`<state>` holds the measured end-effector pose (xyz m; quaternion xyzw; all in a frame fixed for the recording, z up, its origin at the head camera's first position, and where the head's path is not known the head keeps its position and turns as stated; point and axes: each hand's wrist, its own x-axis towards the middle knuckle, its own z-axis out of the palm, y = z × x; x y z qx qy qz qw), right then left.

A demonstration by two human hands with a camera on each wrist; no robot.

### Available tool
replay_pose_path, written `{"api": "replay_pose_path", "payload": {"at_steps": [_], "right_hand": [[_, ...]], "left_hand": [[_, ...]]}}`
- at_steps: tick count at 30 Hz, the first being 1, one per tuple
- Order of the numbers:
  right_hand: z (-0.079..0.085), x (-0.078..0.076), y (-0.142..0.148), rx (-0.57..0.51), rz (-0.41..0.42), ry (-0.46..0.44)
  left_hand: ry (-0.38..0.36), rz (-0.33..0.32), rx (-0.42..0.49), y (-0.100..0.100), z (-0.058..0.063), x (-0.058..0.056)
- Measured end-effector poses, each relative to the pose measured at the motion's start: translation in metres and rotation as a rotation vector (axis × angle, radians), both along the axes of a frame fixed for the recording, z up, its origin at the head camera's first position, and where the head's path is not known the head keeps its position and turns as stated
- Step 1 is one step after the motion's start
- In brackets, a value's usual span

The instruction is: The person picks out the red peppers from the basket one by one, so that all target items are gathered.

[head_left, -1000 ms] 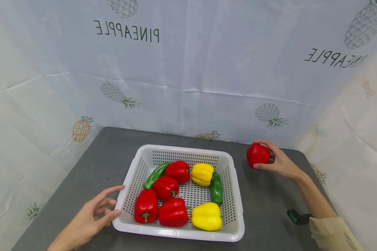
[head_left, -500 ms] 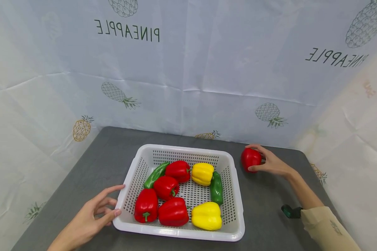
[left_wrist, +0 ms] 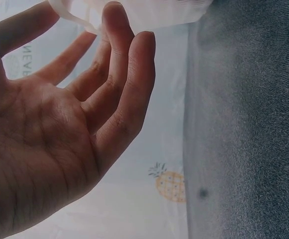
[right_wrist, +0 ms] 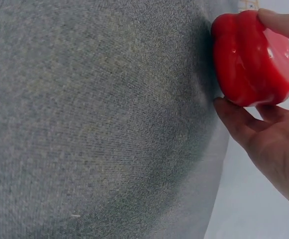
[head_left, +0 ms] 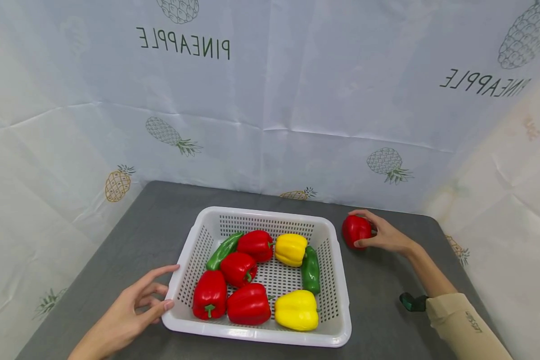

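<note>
At the table's right rear, my right hand (head_left: 384, 235) holds a red bell pepper (head_left: 357, 231) between thumb and fingers. In the right wrist view, the bell pepper (right_wrist: 251, 59) sits at the grey table surface; whether it bears fully on it I cannot tell. My left hand (head_left: 126, 312) is at the left side of a white perforated basket (head_left: 256, 340), thumb and index fingertips spread apart and touching its rim. Seen from the left wrist, the fingers of that hand (left_wrist: 59, 119) are loosely bent under the basket edge (left_wrist: 169, 15).
Inside the basket lie several red bell peppers (head_left: 249, 304), two yellow bell peppers (head_left: 296, 310) and two long green peppers (head_left: 310, 270). A pineapple-print curtain (head_left: 270, 100) surrounds the grey table (head_left: 378, 310). A dark green object (head_left: 412, 302) is at the right wrist.
My right hand has moved left and slightly nearer with the red bell pepper, lowering it beside the basket. The left hand and the basket have stayed where they were.
</note>
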<state>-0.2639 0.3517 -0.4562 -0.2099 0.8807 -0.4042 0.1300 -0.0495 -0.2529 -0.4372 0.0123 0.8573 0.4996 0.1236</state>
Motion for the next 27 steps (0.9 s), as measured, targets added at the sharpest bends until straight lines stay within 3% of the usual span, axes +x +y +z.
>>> {"api": "replay_pose_path", "payload": {"at_steps": [13,21,27], "right_hand": [[-0.0036,0.0036,0.0042,-0.015,0.012,-0.013],[-0.0047,0.0037,0.0061,-0.023,0.031,-0.015],[-0.0027,0.0028,0.0075,-0.050,0.050,-0.020]], "left_hand": [[0.018,-0.008,-0.005,-0.0003,-0.0006,-0.0001],[0.040,-0.052,0.036,-0.0038,-0.0038,0.0015],[0.012,-0.015,0.012,-0.0011,-0.0020,0.0000]]}}
